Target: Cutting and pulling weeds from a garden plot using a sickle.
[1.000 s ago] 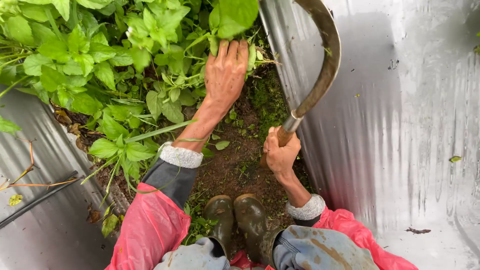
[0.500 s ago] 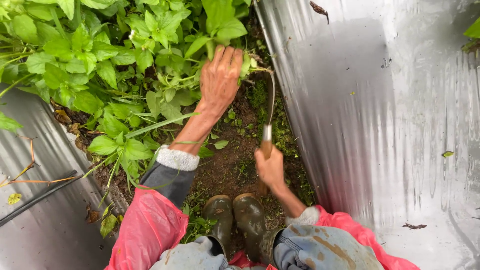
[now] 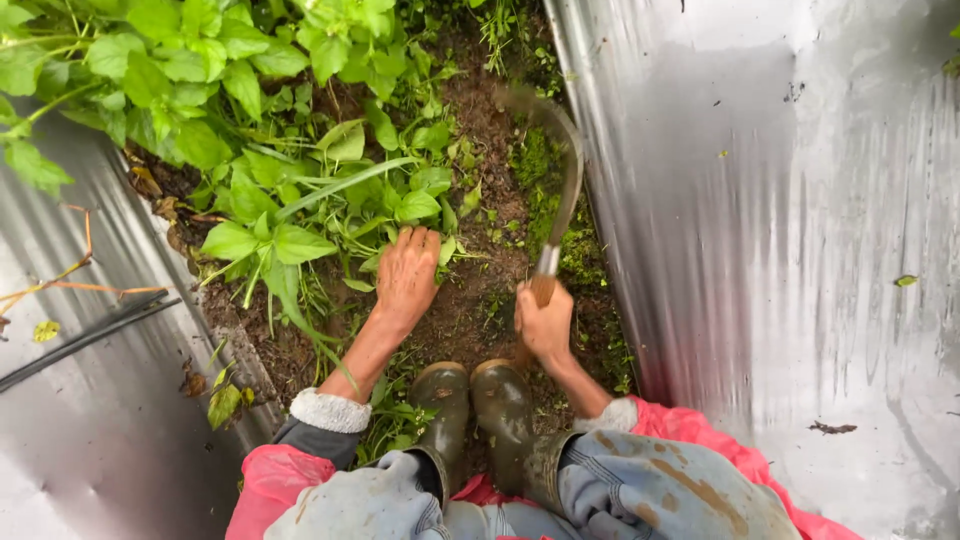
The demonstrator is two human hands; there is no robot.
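My right hand (image 3: 545,322) grips the wooden handle of a sickle (image 3: 562,190), whose curved metal blade arcs forward over bare soil, blurred by motion. My left hand (image 3: 407,274) rests palm down among low green weeds (image 3: 300,215), fingers together on the leaves; whether it grips stems is not visible. Both arms wear pink sleeves with white knit cuffs. My two muddy rubber boots (image 3: 475,405) stand just behind the hands on the narrow strip of soil (image 3: 480,300).
Shiny silver plastic sheeting (image 3: 780,230) rises on the right of the soil strip, and more of this silver sheeting (image 3: 80,400) on the left. A black hose (image 3: 80,335) and dry twigs lie on the left sheet. Dense leafy plants (image 3: 170,60) fill the upper left.
My left hand has let go of the far clump and pulled back to weeds near my boots. The sickle has swung down and forward. The view has shifted forward.
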